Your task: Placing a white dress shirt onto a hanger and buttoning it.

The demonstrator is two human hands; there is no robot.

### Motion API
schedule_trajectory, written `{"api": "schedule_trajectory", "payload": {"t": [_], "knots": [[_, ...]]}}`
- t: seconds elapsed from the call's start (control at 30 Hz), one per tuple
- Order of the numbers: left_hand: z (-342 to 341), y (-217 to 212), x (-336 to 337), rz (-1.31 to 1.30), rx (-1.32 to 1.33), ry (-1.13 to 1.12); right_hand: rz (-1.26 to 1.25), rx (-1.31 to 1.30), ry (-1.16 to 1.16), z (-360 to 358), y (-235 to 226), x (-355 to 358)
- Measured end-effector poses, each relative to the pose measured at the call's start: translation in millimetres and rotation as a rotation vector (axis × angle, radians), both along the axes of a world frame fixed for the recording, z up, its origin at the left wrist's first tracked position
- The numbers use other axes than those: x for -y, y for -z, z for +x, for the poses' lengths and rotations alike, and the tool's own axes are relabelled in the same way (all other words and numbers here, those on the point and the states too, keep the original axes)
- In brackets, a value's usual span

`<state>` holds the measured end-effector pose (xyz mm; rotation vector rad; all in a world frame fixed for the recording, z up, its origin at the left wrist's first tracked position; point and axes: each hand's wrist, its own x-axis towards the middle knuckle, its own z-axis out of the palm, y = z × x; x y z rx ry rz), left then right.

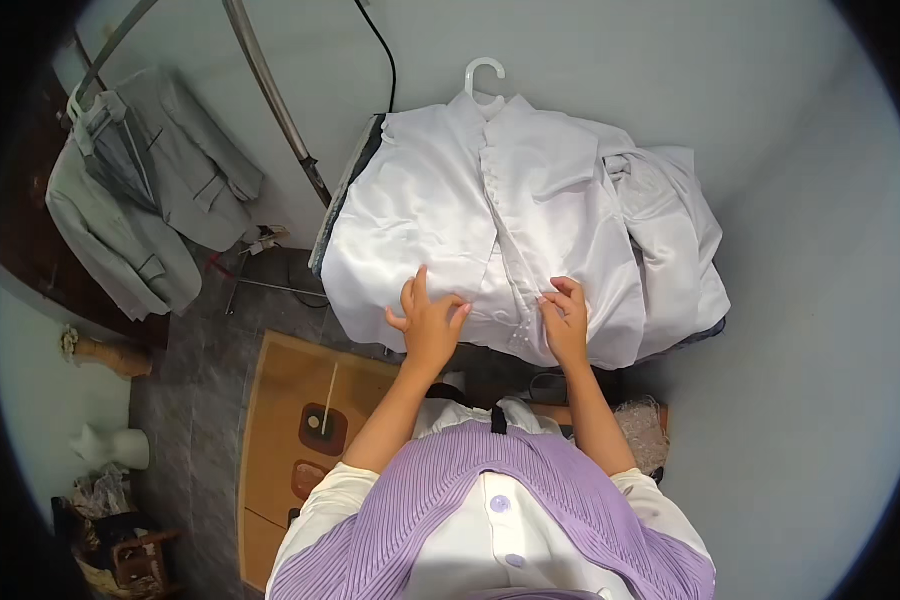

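A shiny white button-up shirt lies spread on a padded board, its collar at the far end around a white plastic hanger. Down its middle runs a front edge with small buttons. Near the hem, my left hand pinches the left front panel between thumb and index finger, the other fingers spread. My right hand is closed with thumb and fingertips at the button edge, a little right of the middle. One sleeve lies bunched on the right side.
A grey jacket hangs at the left beside a slanted metal pole. Below are a brown patterned mat, a white mannequin bust and a wooden stool. A wall rises behind the board and at the right.
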<state>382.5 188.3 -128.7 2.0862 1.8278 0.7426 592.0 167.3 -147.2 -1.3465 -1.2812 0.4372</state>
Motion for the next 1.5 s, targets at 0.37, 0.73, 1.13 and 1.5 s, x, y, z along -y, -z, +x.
{"api": "schedule_trajectory", "payload": {"t": [0.37,0.73,1.13,1.5], "knots": [[9.6,4.1,0.7,0.086,0.066,-0.069,-0.184,0.514,0.180,-12.8,-40.4,22.8],[16.0,-8.6,1.1,0.031,-0.090,0.029,-0.271,0.091,0.110,-7.3,-21.9,19.6],[20.7,-44.7,7.8,-0.023,0.168,0.190,-0.225,-0.022,0.053,-48.4,-34.6,8.7],[22.8,-39.8,10.3,-0.042,0.151,0.204,-0.266,-0.372,-0.107,-38.2,-12.4,-4.7]]}}
